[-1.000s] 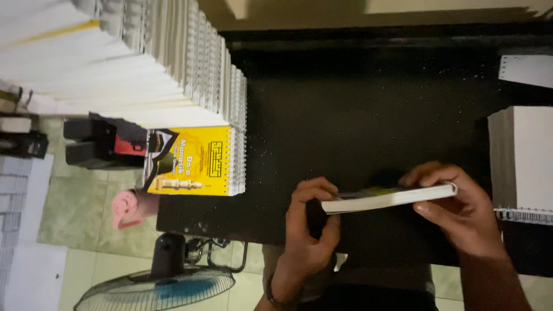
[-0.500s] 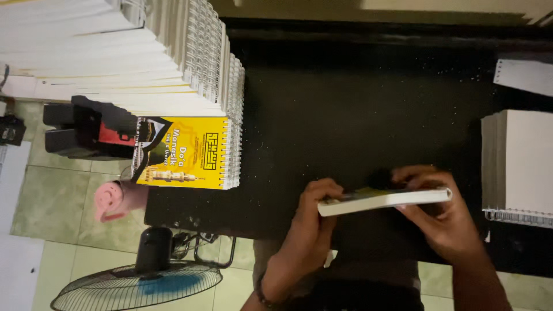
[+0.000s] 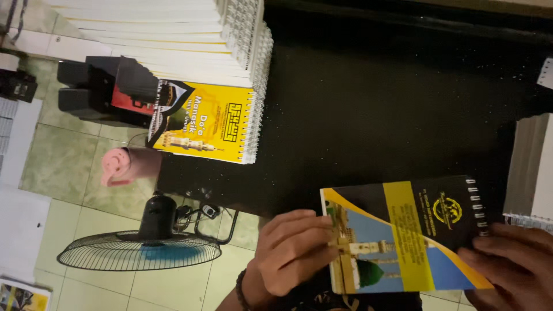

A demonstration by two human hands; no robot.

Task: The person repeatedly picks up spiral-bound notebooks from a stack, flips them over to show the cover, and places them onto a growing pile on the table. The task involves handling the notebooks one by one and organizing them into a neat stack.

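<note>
The person is holding a spiral booklet [image 3: 403, 236] flat over the near edge of the black table [image 3: 374, 98], cover facing up. The left hand [image 3: 291, 253] is gripping its plain edge, fingers curled over the cover. The right hand [image 3: 510, 262] is gripping the spiral end. A stack of booklets [image 3: 190, 34] is lying far left, and a fan [image 3: 141, 247] is standing on the floor.

The picture is dim. The black table [image 3: 374, 115] looks very dark, and little white specks show on it. Left of the table, the white stack [image 3: 155, 34] and floor look brighter. Hands near the table are slightly blurry.
</note>
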